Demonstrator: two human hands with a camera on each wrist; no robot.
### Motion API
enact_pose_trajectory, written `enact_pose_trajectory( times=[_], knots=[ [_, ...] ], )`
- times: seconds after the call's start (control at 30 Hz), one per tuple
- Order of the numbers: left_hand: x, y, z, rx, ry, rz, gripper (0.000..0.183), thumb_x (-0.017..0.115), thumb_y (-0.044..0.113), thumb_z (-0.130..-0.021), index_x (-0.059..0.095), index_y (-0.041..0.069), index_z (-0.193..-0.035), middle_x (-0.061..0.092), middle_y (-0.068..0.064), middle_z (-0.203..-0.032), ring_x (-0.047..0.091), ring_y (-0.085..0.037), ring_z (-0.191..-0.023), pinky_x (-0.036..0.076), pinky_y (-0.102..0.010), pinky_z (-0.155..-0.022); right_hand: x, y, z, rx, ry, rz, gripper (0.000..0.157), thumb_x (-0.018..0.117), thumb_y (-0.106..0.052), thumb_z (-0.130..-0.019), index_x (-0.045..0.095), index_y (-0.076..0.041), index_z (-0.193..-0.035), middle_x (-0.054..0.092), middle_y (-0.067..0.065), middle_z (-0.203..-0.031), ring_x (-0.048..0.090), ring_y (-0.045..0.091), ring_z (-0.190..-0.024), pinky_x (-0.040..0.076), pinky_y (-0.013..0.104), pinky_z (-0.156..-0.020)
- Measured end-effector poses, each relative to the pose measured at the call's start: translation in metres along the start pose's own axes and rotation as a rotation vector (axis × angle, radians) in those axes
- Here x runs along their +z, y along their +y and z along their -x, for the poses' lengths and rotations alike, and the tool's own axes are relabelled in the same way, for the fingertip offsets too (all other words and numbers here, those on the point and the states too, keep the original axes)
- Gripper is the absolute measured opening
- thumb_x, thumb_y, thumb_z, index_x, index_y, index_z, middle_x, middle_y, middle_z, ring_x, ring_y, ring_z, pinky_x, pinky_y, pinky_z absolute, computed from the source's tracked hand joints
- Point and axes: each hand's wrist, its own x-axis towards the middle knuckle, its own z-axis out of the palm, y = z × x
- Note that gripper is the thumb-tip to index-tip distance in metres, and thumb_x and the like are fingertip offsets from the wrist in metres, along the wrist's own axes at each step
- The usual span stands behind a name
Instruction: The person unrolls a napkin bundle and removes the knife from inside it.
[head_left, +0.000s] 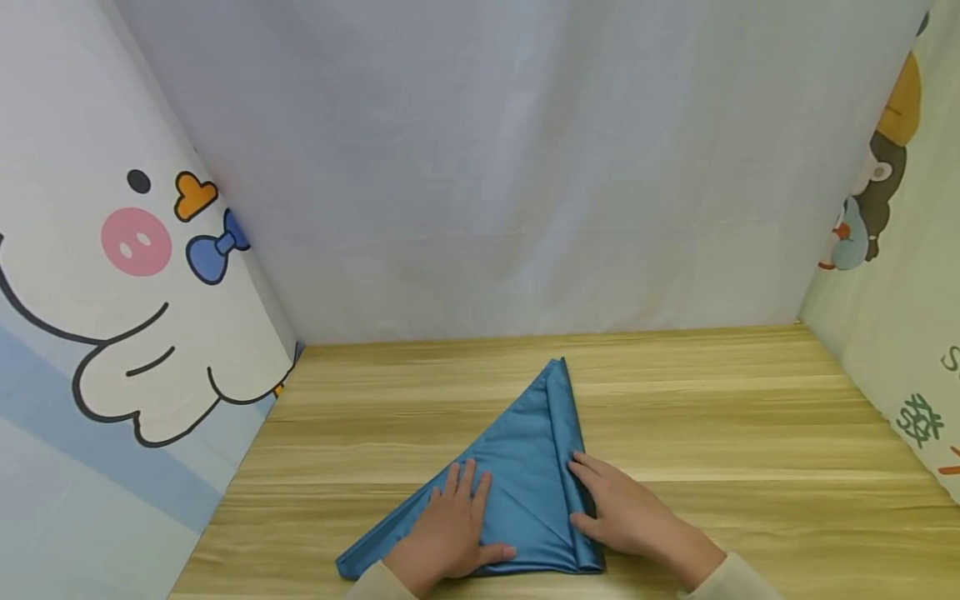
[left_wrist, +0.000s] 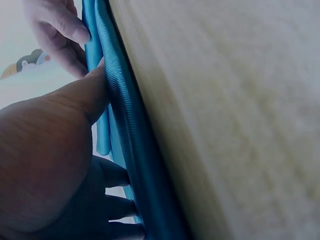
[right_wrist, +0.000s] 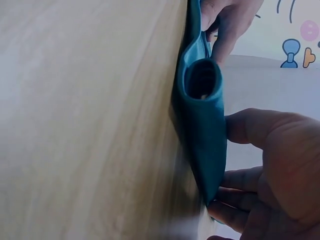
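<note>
A shiny blue cloth, folded into a triangle, lies on the wooden table with its peak pointing away from me. Its right edge is turned into a loose roll; the right wrist view shows the hollow end of that roll. My left hand rests on the cloth's lower middle, fingers spread and extended. Against the roll's outer side, my right hand touches with thumb and fingertips, the fingers only slightly bent. In the left wrist view, the cloth's near edge runs beneath the left thumb.
The wood-grained table extends to both sides of the cloth. A pale curtain hangs along its back edge. Printed panels with cartoon figures stand at the left and right.
</note>
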Motion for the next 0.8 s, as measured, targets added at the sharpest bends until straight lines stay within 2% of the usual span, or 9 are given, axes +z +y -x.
enact_pose_trajectory(
  times=[0.3, 0.57, 0.8],
  knots=[
    [0.0030, -0.0044, 0.0030, 0.014, 0.006, 0.013, 0.104, 0.044, 0.080, -0.080, 0.027, 0.009, -0.153, 0.015, -0.020, -0.157, 0.014, -0.041, -0.143, 0.032, -0.058, -0.104, 0.0046, 0.0019, -0.0003, -0.017, -0.017, -0.036, 0.068, 0.066, -0.033, -0.089, 0.042, -0.001, -0.144, 0.034, 0.015, -0.152, 0.035, 0.034, -0.137, 0.033, 0.051, -0.107],
    [-0.0026, -0.0064, 0.0055, 0.014, 0.026, -0.019, 0.103, 0.047, 0.080, -0.078, 0.031, 0.009, -0.151, 0.021, -0.018, -0.156, 0.021, -0.040, -0.141, 0.034, -0.058, -0.102, 0.0056, -0.0006, 0.0005, -0.035, -0.014, -0.042, 0.068, 0.066, -0.034, -0.089, 0.042, -0.002, -0.144, 0.035, 0.013, -0.151, 0.036, 0.034, -0.136, 0.034, 0.051, -0.106],
    [-0.0004, -0.0071, -0.0004, -0.029, 0.033, -0.014, 0.102, 0.047, 0.083, -0.076, 0.032, 0.015, -0.152, 0.021, -0.015, -0.157, 0.019, -0.049, -0.139, 0.034, -0.067, -0.096, 0.0073, -0.0022, 0.0037, -0.004, 0.038, -0.016, 0.070, 0.067, -0.032, -0.087, 0.040, -0.001, -0.145, 0.035, 0.015, -0.150, 0.036, 0.032, -0.137, 0.033, 0.049, -0.107]
  ],
)
